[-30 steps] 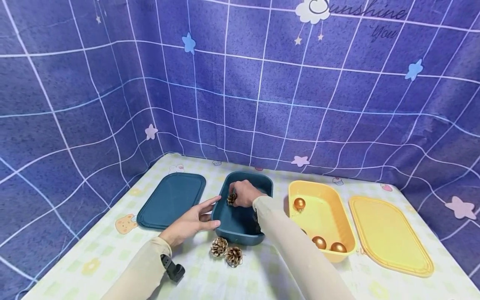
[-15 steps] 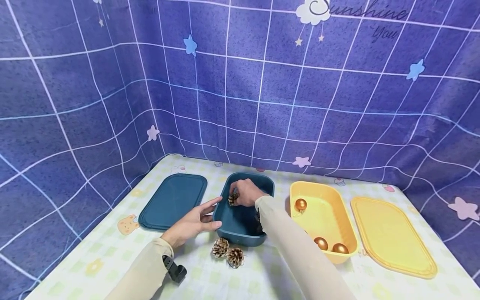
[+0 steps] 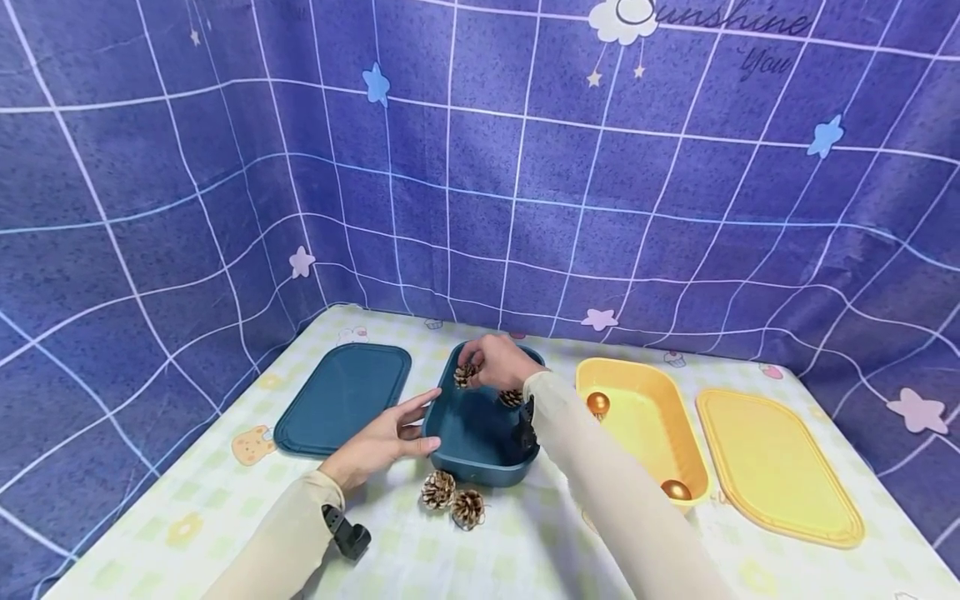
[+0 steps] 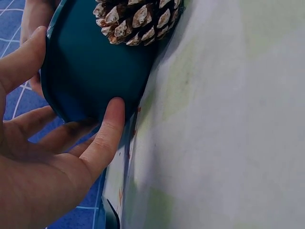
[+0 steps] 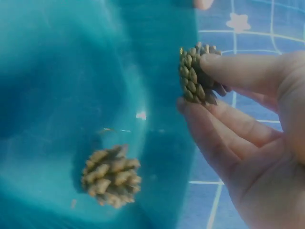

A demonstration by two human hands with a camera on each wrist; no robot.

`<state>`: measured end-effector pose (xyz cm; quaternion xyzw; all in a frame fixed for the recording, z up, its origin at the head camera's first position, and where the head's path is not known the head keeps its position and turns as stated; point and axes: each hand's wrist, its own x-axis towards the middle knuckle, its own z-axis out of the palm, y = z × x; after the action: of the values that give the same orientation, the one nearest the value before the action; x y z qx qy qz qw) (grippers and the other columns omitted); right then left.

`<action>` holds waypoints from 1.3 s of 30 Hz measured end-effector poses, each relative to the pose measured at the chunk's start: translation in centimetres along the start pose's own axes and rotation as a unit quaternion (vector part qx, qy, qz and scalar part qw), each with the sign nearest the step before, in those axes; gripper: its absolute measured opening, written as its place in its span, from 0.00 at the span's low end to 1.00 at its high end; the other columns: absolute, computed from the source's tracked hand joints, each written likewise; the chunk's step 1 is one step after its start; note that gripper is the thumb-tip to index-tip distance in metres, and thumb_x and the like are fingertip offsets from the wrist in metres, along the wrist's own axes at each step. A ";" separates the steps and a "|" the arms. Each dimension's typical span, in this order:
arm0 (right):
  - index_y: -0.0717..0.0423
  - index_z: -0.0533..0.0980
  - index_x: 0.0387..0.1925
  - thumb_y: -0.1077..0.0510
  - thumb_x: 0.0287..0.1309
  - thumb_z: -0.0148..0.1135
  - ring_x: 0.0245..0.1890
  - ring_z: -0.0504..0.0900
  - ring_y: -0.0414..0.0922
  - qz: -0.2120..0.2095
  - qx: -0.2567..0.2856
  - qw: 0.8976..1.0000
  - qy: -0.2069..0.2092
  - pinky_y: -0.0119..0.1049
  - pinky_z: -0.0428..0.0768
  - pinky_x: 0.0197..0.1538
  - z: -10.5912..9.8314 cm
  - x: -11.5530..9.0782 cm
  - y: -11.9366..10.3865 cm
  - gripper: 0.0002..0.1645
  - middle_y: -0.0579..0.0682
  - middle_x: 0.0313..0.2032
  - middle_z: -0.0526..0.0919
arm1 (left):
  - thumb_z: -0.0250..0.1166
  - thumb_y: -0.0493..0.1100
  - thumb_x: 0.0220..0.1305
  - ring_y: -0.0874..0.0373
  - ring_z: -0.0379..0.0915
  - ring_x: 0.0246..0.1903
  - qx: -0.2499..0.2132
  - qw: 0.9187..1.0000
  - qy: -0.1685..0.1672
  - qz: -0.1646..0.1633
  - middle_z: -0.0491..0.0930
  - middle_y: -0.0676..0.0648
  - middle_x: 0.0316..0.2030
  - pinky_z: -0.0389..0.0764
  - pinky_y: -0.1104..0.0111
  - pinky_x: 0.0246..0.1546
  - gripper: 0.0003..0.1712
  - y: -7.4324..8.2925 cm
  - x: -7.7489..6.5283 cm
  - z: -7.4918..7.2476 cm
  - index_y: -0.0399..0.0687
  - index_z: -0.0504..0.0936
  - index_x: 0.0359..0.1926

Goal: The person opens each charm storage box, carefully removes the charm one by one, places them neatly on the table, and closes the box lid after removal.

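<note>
My right hand (image 3: 500, 363) pinches a small brown pine cone (image 3: 464, 375) between thumb and fingers, over the far left part of the dark teal box (image 3: 480, 475). In the right wrist view that pine cone (image 5: 198, 74) is held up above the floor of the box, and a second pine cone (image 5: 112, 176) lies inside. My left hand (image 3: 378, 446) touches the box's left wall with fingers and thumb extended. Two more pine cones, one (image 3: 438, 490) beside the other (image 3: 468, 509), lie on the cloth against the near side of the box.
A flat teal lid (image 3: 345, 400) lies left of the box. To the right stands a yellow box (image 3: 688, 433) with gold ball ornaments (image 3: 597, 404), partly covered by the right sleeve (image 3: 600, 467). Its yellow lid (image 3: 780, 467) lies farther right. A blue curtain (image 3: 480, 200) closes the back.
My right hand has lifted slightly and moved back with the pine cone, and another pine cone in the box shows under the wrist. My left hand stays at the wall.
</note>
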<state>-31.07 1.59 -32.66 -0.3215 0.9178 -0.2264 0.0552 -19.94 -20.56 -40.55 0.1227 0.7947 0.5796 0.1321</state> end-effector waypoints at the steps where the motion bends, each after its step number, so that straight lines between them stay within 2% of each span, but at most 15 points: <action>1: 0.46 0.84 0.46 0.59 0.52 0.76 0.46 0.84 0.46 -0.006 0.001 1.000 -0.006 0.42 0.84 0.52 -0.3 -0.2 -0.1 0.18 0.51 0.44 0.88 | 0.68 0.49 0.66 0.30 0.52 0.75 -0.003 1.000 0.001 -0.001 0.45 0.36 0.80 0.66 0.45 0.72 0.47 0.0 0.0 0.0 0.62 0.53 0.79; 9: 0.46 0.84 0.48 0.63 0.54 0.74 0.42 0.87 0.41 -0.073 0.038 0.995 -0.063 0.38 0.86 0.49 -2.2 -3.4 -1.0 0.19 0.49 0.44 0.87 | 0.69 0.49 0.65 0.30 0.53 0.74 -0.009 1.000 -0.004 0.002 0.48 0.34 0.79 0.67 0.46 0.72 0.48 -0.1 0.0 0.1 0.60 0.52 0.80; 13: 0.46 0.83 0.50 0.64 0.54 0.73 0.40 0.87 0.40 -0.118 0.046 0.990 -0.070 0.32 0.86 0.46 -2.8 -5.3 -1.9 0.21 0.46 0.41 0.88 | 0.67 0.45 0.68 0.33 0.55 0.74 -0.014 1.000 -0.007 0.002 0.49 0.35 0.79 0.69 0.48 0.71 0.46 -0.1 0.0 0.1 0.60 0.52 0.80; 17: 0.47 0.83 0.54 0.65 0.56 0.72 0.43 0.87 0.40 -0.158 0.041 0.984 -0.072 0.26 0.85 0.46 -3.3 -7.3 -3.0 0.23 0.46 0.47 0.87 | 0.66 0.45 0.69 0.33 0.55 0.74 -0.018 1.000 -0.012 0.003 0.49 0.36 0.79 0.69 0.48 0.71 0.46 0.0 0.0 0.0 0.61 0.51 0.80; 24: 0.49 0.82 0.56 0.65 0.58 0.70 0.45 0.84 0.38 -0.233 0.016 0.969 -0.080 0.23 0.84 0.44 -3.7 -10.7 -4.9 0.24 0.47 0.49 0.86 | 0.68 0.48 0.66 0.35 0.58 0.74 -0.028 0.999 -0.020 0.001 0.56 0.36 0.77 0.72 0.49 0.70 0.49 0.1 0.0 0.0 0.61 0.50 0.80; 30: 0.50 0.80 0.59 0.67 0.56 0.69 0.46 0.83 0.38 -0.223 0.026 0.971 -0.080 0.23 0.84 0.44 -2.8 -12.5 -4.2 0.28 0.48 0.50 0.85 | 0.69 0.49 0.65 0.32 0.55 0.74 -0.025 1.000 -0.016 0.002 0.50 0.35 0.79 0.69 0.47 0.71 0.49 0.1 0.0 -0.1 0.60 0.51 0.80; 36: 0.53 0.80 0.48 0.68 0.52 0.71 0.38 0.85 0.35 -0.207 0.033 0.975 -0.077 0.24 0.85 0.42 -0.9 -13.8 -2.5 0.21 0.49 0.46 0.87 | 0.69 0.47 0.65 0.33 0.53 0.75 -0.033 0.999 -0.015 0.007 0.49 0.34 0.79 0.68 0.48 0.72 0.49 -0.1 0.0 -0.1 0.58 0.51 0.80; 39: 0.54 0.81 0.47 0.68 0.51 0.70 0.35 0.84 0.33 -0.209 0.029 0.974 -0.079 0.23 0.84 0.40 -0.1 -14.3 -2.0 0.20 0.48 0.45 0.87 | 0.69 0.47 0.66 0.32 0.53 0.75 -0.026 1.000 -0.010 0.003 0.48 0.34 0.79 0.68 0.47 0.72 0.48 -0.1 0.0 0.0 0.60 0.52 0.80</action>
<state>-18.69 9.09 -32.27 -0.5215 0.8159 -0.2337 0.0881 -19.91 -20.61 -40.64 0.1273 0.7774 0.5995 0.1418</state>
